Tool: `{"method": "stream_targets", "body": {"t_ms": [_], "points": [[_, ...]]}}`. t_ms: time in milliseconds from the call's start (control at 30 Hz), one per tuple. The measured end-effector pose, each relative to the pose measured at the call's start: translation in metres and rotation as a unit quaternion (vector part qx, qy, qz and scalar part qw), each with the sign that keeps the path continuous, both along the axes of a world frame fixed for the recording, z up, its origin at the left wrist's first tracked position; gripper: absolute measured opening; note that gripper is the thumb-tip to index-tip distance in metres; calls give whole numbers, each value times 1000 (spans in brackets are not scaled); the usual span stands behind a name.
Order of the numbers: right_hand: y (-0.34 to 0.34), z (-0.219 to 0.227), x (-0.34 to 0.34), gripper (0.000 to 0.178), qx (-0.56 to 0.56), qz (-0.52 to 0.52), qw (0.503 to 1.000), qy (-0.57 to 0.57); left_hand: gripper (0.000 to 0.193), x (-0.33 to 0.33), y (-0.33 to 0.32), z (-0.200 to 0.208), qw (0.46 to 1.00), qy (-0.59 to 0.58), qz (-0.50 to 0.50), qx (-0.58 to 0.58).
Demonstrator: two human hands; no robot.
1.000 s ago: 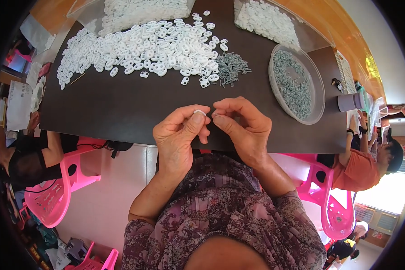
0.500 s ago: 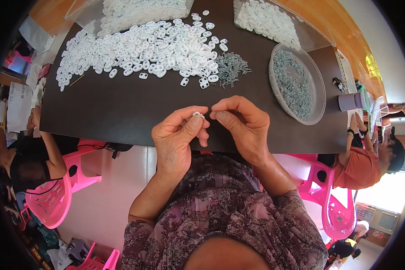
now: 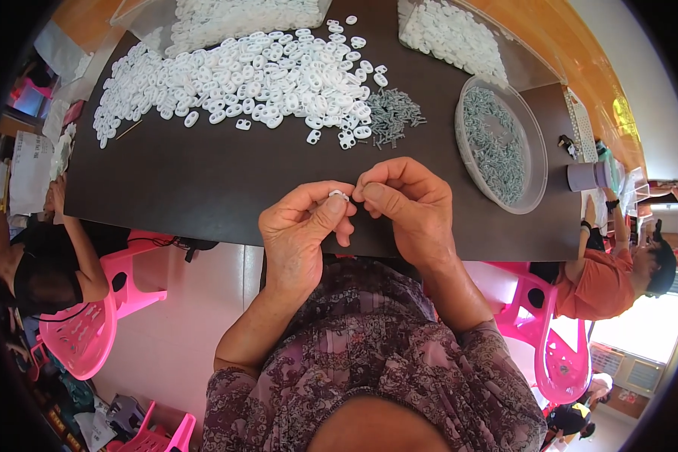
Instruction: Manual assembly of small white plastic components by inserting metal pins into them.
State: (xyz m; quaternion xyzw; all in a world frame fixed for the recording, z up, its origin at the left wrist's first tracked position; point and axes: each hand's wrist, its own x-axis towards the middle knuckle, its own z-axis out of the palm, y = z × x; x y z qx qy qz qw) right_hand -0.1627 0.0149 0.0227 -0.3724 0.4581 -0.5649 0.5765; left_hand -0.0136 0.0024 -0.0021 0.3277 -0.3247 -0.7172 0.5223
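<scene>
Close to the table's near edge, my left hand [image 3: 300, 226] pinches a small white plastic piece [image 3: 339, 194] between thumb and forefinger. My right hand [image 3: 410, 207] is closed in a pinch right beside it, fingertips touching or nearly touching the left ones. Whatever the right fingers hold is hidden or too small to make out. Beyond my hands spreads a large heap of white oval plastic pieces with two holes [image 3: 233, 83]. At its right end lies a small pile of thin grey metal pieces, like short springs [image 3: 392, 114].
A clear round tub [image 3: 536, 169] of similar grey pieces stands at right. Clear bins of white pieces [image 3: 456, 38] [image 3: 241, 22] line the back. A thin stick [image 3: 129, 129] lies at left. Co-workers sit at both sides near pink chairs [image 3: 90, 331]; a grey-purple cup [image 3: 582, 177] is far right.
My right hand has come slightly left, closing the gap to the white piece in my left hand. The co-worker's hands at right have moved apart. The whole view has shifted slightly.
</scene>
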Motion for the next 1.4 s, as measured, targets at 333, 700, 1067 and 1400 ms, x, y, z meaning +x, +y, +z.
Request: {"method": "stream_targets", "body": {"t_ms": [333,700,1067,1400], "points": [[1,-4,4,11,13,-13,999,-38,18,3,2,1,1000,-7,4,-17],[1,-5,6,14,-10,-9,998,-55,18,4,4,-1,1000,-18,7,-24],[6,-6,9,7,-47,17,997,54,18,5,6,-1,997,-47,10,-58],[8,-6,14,5,-76,3,994,77,13,6,9,2,986,-132,34,-96]]}}
